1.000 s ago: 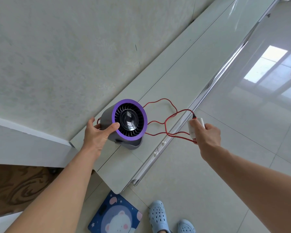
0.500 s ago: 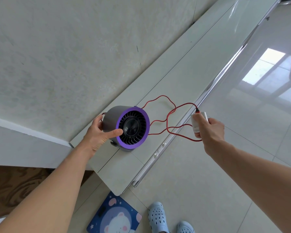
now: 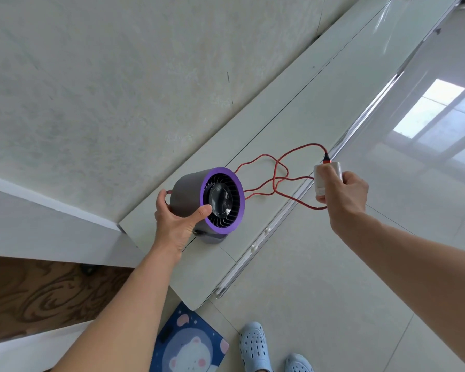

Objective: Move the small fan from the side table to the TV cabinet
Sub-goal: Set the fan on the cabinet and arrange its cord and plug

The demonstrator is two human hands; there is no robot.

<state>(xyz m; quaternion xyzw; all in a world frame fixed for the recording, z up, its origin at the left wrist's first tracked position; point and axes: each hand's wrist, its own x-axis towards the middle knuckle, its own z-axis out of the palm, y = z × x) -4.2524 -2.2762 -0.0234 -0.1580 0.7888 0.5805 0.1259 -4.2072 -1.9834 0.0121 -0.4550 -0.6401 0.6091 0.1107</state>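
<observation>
A small grey fan (image 3: 212, 202) with a purple front ring stands on its base on the pale top of the long, low TV cabinet (image 3: 320, 103), near the cabinet's left end. My left hand (image 3: 176, 218) grips the fan's barrel, thumb across the purple ring. A red cable (image 3: 277, 173) loops from the fan over the cabinet top to a white plug block (image 3: 322, 181), which my right hand (image 3: 342, 194) holds above the cabinet's front edge.
The wall rises straight behind the cabinet. Glossy floor tiles (image 3: 387, 224) lie in front of it. A dark blue scale with a bear picture (image 3: 188, 345) sits on the floor near my blue clogs (image 3: 253, 347). Wooden flooring (image 3: 38, 291) shows at the lower left.
The fan has turned so its front faces more to the right, with my left hand still round it. My right hand has lifted the plug block a little up and to the right.
</observation>
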